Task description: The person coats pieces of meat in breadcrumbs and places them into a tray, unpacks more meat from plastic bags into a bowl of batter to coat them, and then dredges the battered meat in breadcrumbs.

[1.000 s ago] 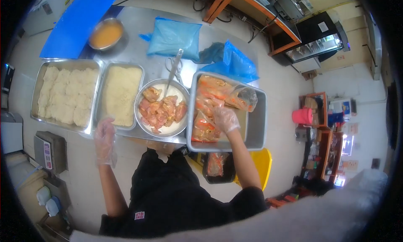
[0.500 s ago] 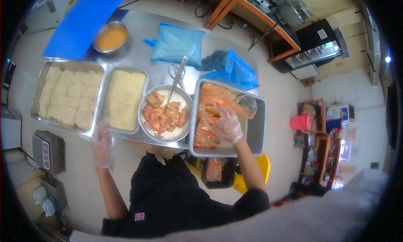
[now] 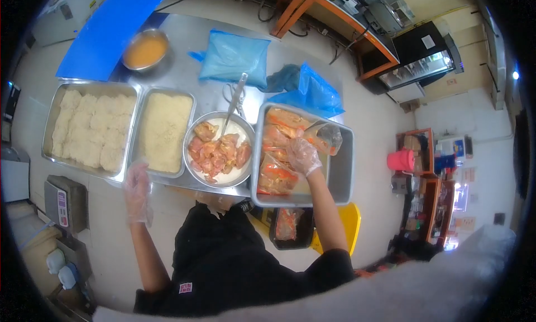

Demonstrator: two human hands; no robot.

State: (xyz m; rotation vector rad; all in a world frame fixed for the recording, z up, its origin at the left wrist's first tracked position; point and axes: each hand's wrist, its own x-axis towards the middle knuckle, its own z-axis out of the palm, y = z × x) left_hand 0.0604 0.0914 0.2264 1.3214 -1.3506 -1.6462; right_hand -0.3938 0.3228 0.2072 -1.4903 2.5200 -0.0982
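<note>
My right hand [image 3: 304,156], in a clear plastic glove, is inside the grey tub [image 3: 349,171], its curled fingers on the bagged orange-pink meat [image 3: 278,174]. What its fingertips grip is too small to tell. Gloved as well, my left hand [image 3: 137,191] hovers near the front edge of the crumb tray [image 3: 164,126], fingers loosely apart and holding nothing. Between the hands stands a round bowl [image 3: 251,149] with raw meat pieces [image 3: 215,154] in white liquid. A metal utensil [image 3: 234,101] leans in it, handle up. Coated pieces [image 3: 92,126] fill the left tray.
Behind the trays are a bowl of orange liquid [image 3: 146,49], a blue board [image 3: 106,37], a filled blue bag [image 3: 234,57] and a crumpled blue bag [image 3: 312,93]. Below the table edge sit a black crate [image 3: 304,232] and a yellow lid [image 3: 347,221]. A scale [image 3: 64,202] stands left.
Over the last second my right hand has shifted slightly among the bags in the tub, and its fingers have drawn in. My left hand stays beside the crumb tray, almost unmoved.
</note>
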